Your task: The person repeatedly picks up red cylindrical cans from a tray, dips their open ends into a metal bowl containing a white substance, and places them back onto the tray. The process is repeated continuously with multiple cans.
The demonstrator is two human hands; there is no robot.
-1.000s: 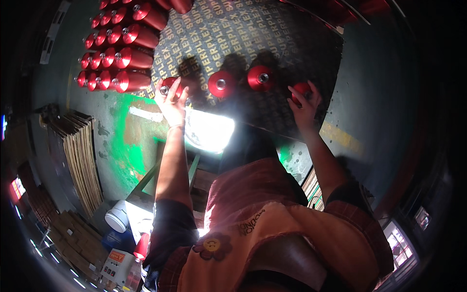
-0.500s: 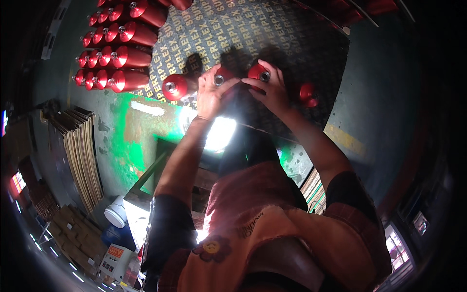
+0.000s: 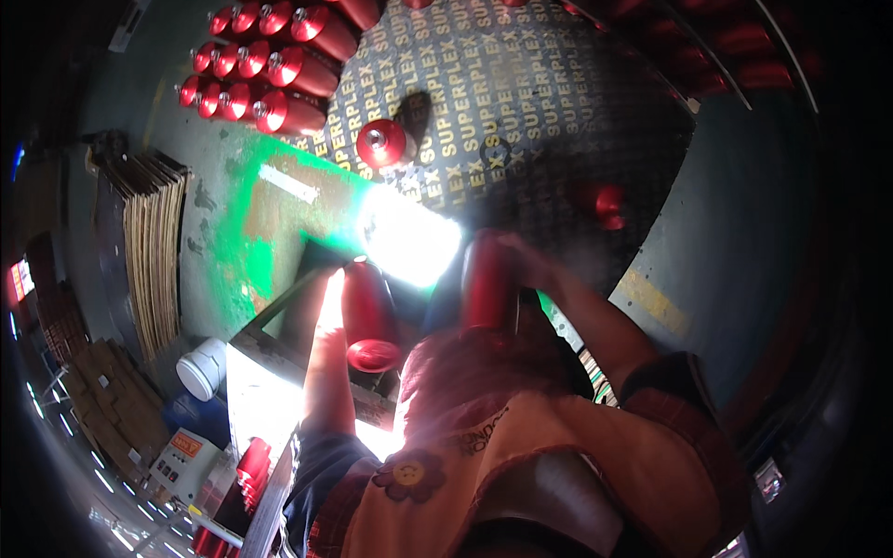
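Two red metal cylinders with narrow necks are off the board, close in front of my body. My left hand [image 3: 337, 281], partly washed out by glare, is closed near the top of the left cylinder [image 3: 368, 312], whose rounded base tips toward me. Around the upper part of the right cylinder [image 3: 489, 284], the fingers of my right hand [image 3: 526, 260] are wrapped, dim and a little blurred. Another red cylinder [image 3: 382, 144] stands upright on the dark printed board [image 3: 474, 102], beyond my left hand. Farther right, in shadow, is one more red cylinder [image 3: 609, 206].
Rows of red cylinders [image 3: 298, 70] fill the board's far left. Dark metal rails [image 3: 707, 46] cross the far right. At left are a stack of flat sheets [image 3: 153, 246], a white bucket [image 3: 202, 368] and a control box [image 3: 186, 463]. Strong glare [image 3: 409, 237] lies before me.
Both hands have lifted their cylinders off the board and drawn them back toward my body, tilting them. The view has shifted slightly. The cylinders left on the board appear to stay put.
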